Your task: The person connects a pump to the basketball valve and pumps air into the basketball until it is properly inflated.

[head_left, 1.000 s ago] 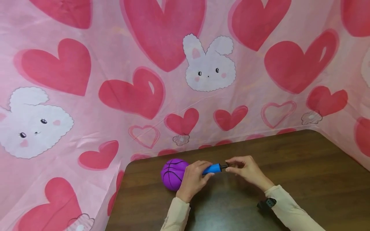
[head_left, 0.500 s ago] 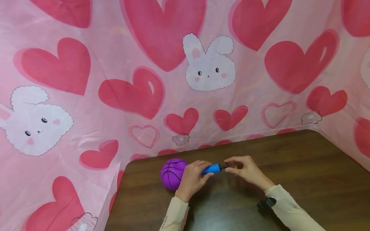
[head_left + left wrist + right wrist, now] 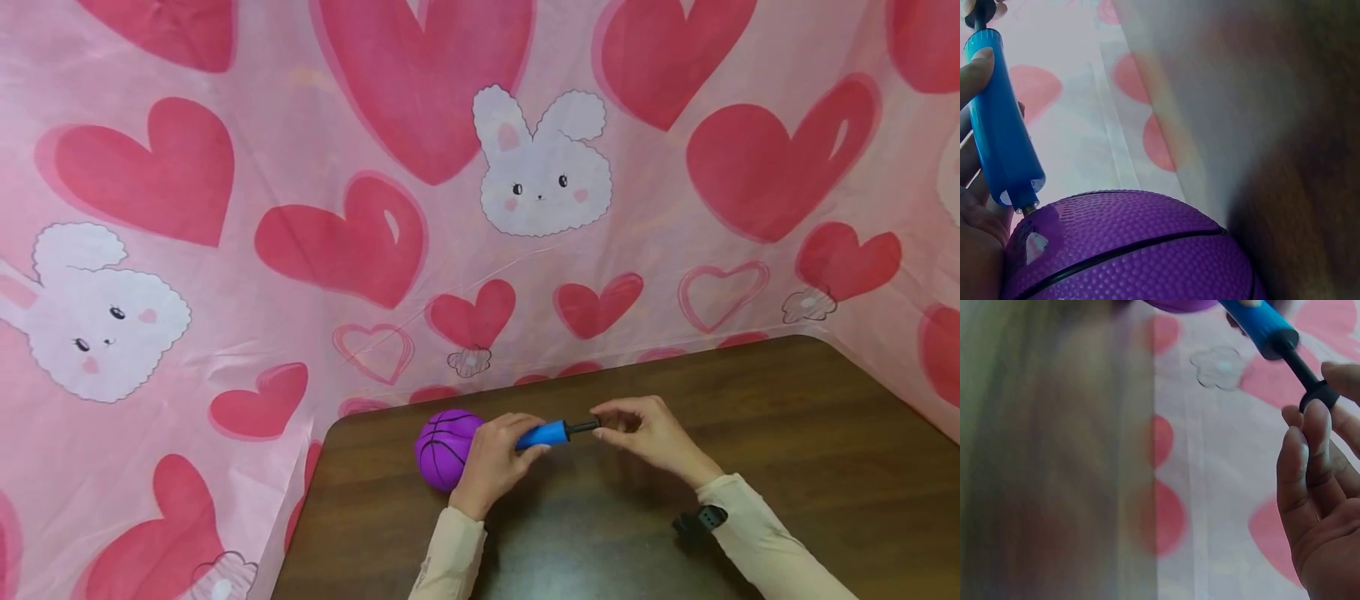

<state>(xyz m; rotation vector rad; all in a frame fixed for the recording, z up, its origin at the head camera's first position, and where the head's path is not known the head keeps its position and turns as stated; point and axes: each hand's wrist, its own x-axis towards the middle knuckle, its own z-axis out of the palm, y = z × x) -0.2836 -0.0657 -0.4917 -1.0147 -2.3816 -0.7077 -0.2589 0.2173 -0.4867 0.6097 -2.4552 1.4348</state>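
My left hand grips the blue barrel of a small hand pump, thumb along its side. In the left wrist view, the pump's metal-tipped end meets a purple toy basketball at a pale patch. The basketball also shows to the left of that hand in the head view, partly covered by it. Fingers and thumb of my right hand pinch the black handle at the pump's other end. A length of black rod shows between barrel and handle.
A brown wood-grain table lies beneath the hands. Behind it hangs a pink cloth printed with hearts and rabbit faces, meeting the table's back edge. A small black device sits at the right wrist.
The right hand has drawn the handle slightly to the right, so more black rod shows out of the barrel. The left hand and basketball have shifted a little to the left.
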